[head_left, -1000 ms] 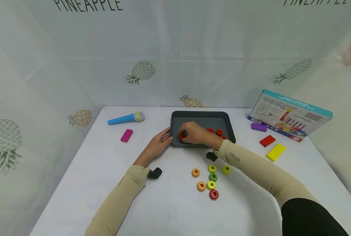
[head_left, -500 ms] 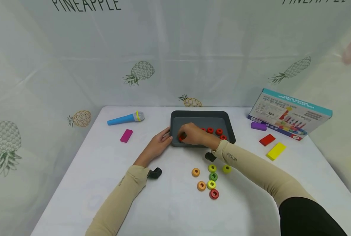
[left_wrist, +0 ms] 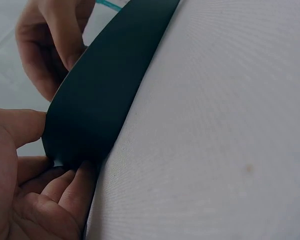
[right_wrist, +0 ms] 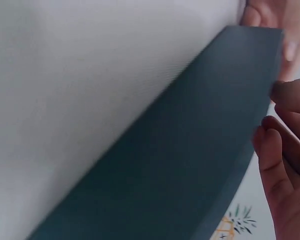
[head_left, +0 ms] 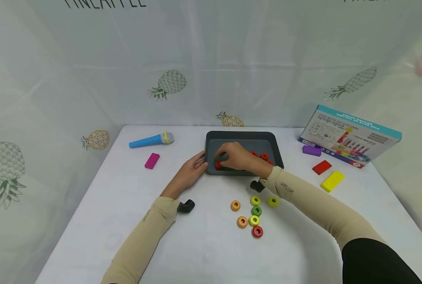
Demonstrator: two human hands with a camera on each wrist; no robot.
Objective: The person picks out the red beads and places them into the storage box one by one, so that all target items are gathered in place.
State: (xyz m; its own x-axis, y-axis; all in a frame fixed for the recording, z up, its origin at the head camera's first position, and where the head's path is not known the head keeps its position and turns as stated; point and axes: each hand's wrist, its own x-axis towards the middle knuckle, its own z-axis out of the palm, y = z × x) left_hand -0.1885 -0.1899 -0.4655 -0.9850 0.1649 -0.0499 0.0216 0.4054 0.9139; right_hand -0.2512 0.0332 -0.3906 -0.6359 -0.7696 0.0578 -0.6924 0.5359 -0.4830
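Note:
A dark grey tray (head_left: 246, 136) lies near the table's far edge, with several red rings (head_left: 264, 156) inside. My left hand (head_left: 190, 172) grips its near left corner; in the left wrist view the thumb (left_wrist: 25, 125) meets the rim while the fingers (left_wrist: 65, 195) curl against the lower wall. Over the tray's left half hovers my right hand (head_left: 236, 156), with a red ring (head_left: 218, 165) just below its fingertips. From the right wrist view, thumb and fingers (right_wrist: 292, 95) stand apart, nothing visible between them. The hand and wall hide part of the tray's inside.
Orange rings (head_left: 242, 222), yellow rings (head_left: 254, 220), a green ring (head_left: 256, 211) and a dark red ring (head_left: 257, 232) lie on the table (head_left: 196, 252). A toy microphone (head_left: 150, 140) and magenta block (head_left: 152, 161) are left; a box (head_left: 349, 136) and yellow block (head_left: 332, 181) are right.
My right hand has risen slightly from the red ring at the tray's left, and its fingers have parted. My left hand keeps its place at the tray's corner.

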